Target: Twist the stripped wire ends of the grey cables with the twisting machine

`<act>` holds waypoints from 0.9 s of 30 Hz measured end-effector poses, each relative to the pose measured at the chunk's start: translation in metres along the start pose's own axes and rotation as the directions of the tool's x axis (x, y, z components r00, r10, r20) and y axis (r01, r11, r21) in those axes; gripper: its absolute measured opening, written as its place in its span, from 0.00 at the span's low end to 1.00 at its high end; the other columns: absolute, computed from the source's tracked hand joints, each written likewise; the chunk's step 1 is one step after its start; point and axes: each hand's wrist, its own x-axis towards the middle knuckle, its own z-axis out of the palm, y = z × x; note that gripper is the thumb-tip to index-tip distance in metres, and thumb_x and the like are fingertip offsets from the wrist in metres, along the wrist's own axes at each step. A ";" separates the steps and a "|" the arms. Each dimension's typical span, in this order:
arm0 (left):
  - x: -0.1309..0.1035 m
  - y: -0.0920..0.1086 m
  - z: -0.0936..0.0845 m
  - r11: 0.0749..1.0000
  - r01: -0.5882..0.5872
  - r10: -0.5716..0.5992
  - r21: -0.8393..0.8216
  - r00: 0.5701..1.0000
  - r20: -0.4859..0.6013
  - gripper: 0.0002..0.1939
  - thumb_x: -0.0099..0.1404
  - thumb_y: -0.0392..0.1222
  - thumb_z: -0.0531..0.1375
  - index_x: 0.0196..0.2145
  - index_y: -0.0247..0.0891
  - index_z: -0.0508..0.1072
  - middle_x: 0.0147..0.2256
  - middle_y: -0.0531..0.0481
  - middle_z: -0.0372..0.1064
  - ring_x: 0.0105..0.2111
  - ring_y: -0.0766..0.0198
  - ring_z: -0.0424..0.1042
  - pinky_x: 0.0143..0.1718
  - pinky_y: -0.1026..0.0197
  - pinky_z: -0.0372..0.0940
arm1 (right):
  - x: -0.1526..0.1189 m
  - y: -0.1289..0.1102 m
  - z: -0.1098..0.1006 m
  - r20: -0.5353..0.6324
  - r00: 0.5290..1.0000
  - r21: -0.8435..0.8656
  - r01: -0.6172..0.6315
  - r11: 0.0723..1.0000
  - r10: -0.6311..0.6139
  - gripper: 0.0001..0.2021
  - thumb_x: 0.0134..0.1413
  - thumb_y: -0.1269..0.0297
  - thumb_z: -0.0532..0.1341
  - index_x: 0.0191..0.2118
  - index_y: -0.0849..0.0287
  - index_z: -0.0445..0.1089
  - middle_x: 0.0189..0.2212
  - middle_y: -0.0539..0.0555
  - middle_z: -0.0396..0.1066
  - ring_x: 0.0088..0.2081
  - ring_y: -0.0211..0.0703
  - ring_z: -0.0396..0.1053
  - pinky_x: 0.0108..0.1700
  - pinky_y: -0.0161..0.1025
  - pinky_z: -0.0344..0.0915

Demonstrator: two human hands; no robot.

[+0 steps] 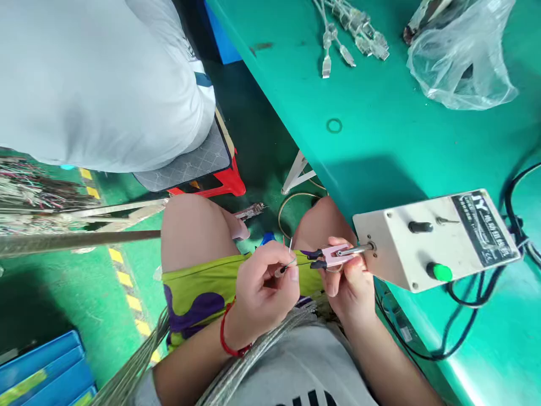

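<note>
My left hand (pixel 268 285), with a red cord round its wrist, is closed in a pinch on thin wires (pixel 290 245). Red, white and dark green strands stick out between its fingertips. Just to the right, my right hand (pixel 351 279) has its fingers closed round a pink two-pronged clip (pixel 336 255) with black tips. That clip sits on the metal shaft (pixel 358 248) of a beige control box (pixel 435 242). A thin wire runs from the left fingers towards the black tips. Across my lap lies a bundle of clear-sheathed cables (pixel 270 338).
The green table (pixel 363 124) bears USB cables (pixel 359 31), a clear plastic bag (pixel 465 67) and a small ring (pixel 334 125). Black power cords (pixel 454 349) trail from the box. At left, a person in grey (pixel 105 84) sits on a red stool (pixel 230 177); blue bins (pixel 51 366) stand below.
</note>
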 end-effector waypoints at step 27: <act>0.004 -0.003 0.006 0.999 0.008 -0.008 0.049 1.000 0.003 0.08 0.79 0.31 0.64 0.49 0.42 0.73 0.38 0.56 0.70 0.23 0.74 0.59 0.24 0.67 0.59 | 0.002 0.007 -0.004 0.036 0.998 -0.058 0.045 0.997 -0.042 0.25 0.70 0.34 0.72 0.51 0.53 0.84 0.11 0.41 0.62 0.15 0.37 0.50 0.25 0.36 0.58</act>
